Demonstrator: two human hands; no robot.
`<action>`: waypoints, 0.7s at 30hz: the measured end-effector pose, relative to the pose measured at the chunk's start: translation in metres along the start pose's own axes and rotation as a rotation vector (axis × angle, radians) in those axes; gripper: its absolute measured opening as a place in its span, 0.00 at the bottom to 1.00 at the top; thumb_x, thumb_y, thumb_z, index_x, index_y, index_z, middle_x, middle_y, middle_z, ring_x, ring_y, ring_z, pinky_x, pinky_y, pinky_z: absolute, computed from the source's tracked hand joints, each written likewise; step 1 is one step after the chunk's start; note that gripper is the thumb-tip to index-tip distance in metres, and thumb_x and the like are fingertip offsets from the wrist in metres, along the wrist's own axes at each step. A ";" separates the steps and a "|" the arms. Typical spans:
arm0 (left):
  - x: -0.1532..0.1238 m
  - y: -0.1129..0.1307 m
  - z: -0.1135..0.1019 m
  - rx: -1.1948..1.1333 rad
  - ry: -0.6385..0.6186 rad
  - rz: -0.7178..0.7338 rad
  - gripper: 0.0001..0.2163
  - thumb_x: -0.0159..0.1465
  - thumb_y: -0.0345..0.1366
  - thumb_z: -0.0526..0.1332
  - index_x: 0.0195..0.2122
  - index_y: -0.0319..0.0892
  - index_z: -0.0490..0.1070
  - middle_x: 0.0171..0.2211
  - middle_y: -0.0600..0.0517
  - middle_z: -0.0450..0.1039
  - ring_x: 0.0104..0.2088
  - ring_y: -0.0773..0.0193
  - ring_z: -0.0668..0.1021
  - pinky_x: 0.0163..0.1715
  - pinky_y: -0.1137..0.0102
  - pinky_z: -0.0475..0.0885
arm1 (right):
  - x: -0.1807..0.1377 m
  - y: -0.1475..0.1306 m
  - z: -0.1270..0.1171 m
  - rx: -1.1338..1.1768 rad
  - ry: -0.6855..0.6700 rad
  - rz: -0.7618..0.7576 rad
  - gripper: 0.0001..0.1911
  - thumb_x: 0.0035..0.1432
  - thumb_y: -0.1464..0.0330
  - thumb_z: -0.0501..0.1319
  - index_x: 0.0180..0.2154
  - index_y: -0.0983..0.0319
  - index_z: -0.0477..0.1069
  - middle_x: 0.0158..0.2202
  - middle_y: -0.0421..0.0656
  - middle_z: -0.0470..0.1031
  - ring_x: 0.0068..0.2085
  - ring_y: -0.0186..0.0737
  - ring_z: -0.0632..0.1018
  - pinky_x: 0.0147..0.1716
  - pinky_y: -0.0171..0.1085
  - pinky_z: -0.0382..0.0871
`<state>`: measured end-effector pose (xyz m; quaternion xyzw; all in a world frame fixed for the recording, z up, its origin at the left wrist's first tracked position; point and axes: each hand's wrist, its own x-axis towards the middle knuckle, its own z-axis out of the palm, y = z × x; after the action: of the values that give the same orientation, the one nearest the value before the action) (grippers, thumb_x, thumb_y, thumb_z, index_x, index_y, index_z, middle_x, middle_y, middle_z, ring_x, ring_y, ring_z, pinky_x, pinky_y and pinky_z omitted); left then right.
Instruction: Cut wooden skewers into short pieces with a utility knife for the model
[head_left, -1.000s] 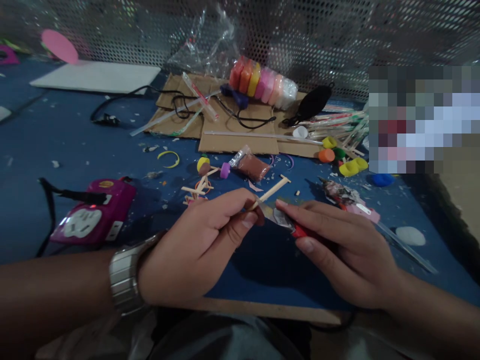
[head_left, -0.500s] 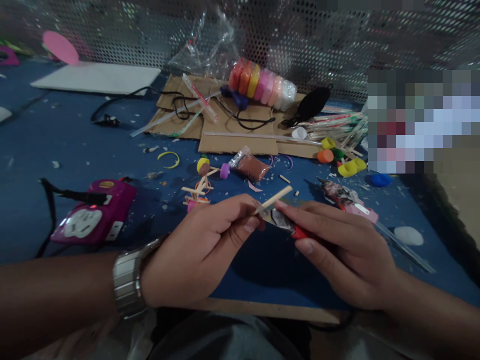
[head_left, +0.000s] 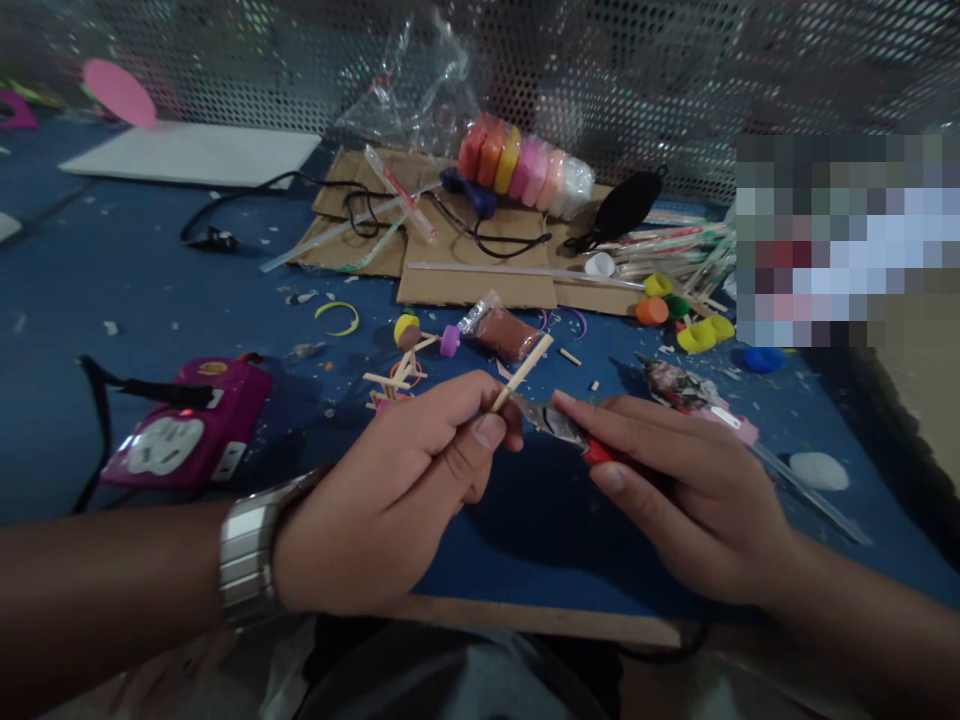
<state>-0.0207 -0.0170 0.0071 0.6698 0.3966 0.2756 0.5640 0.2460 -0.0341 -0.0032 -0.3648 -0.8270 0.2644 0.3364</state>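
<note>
My left hand [head_left: 405, 480] pinches a thin wooden stick [head_left: 523, 372] between thumb and forefinger; the stick points up and to the right. My right hand [head_left: 679, 490] grips a red-handled craft knife [head_left: 562, 430], its forefinger lying along the blade, whose tip sits just beside the stick's lower end. Both hands hover above the blue table [head_left: 540, 520] near its front edge. A silver watch [head_left: 247, 550] is on my left wrist.
A magenta power strip [head_left: 187, 430] lies at the left. Behind the hands are a small stick-and-clay model [head_left: 401, 370], a brown clay packet [head_left: 506, 330], cardboard sheets [head_left: 465, 270], a roll of coloured clay [head_left: 525, 165], bottle caps [head_left: 679, 310] and straws [head_left: 675, 250].
The stick's crosspiece tip is gone, and a small cut piece now lies on the table behind. My left hand has swung the stick more upright, a little away from the blade.
</note>
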 end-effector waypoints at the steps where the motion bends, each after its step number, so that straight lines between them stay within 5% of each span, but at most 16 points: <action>1: -0.001 -0.001 0.000 -0.031 -0.007 -0.015 0.15 0.82 0.50 0.52 0.44 0.47 0.71 0.24 0.62 0.59 0.21 0.74 0.59 0.23 0.78 0.61 | 0.000 0.001 0.001 0.003 -0.001 0.006 0.24 0.75 0.71 0.61 0.69 0.65 0.73 0.38 0.42 0.78 0.34 0.33 0.77 0.34 0.32 0.74; 6: -0.002 -0.001 0.002 -0.134 -0.048 -0.072 0.16 0.82 0.52 0.52 0.45 0.47 0.69 0.23 0.63 0.56 0.19 0.74 0.55 0.19 0.79 0.57 | -0.002 0.002 0.002 0.020 -0.018 0.022 0.25 0.75 0.71 0.61 0.71 0.63 0.71 0.43 0.45 0.81 0.37 0.35 0.79 0.36 0.34 0.74; 21: 0.003 0.002 0.000 0.129 -0.005 0.020 0.15 0.82 0.46 0.51 0.40 0.46 0.67 0.23 0.62 0.61 0.21 0.72 0.62 0.21 0.77 0.62 | -0.003 0.001 0.002 0.019 -0.027 0.032 0.25 0.76 0.71 0.61 0.70 0.65 0.72 0.38 0.42 0.78 0.35 0.33 0.76 0.33 0.33 0.70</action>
<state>-0.0184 -0.0142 0.0085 0.7092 0.4055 0.2536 0.5179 0.2467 -0.0363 -0.0063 -0.3712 -0.8228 0.2825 0.3246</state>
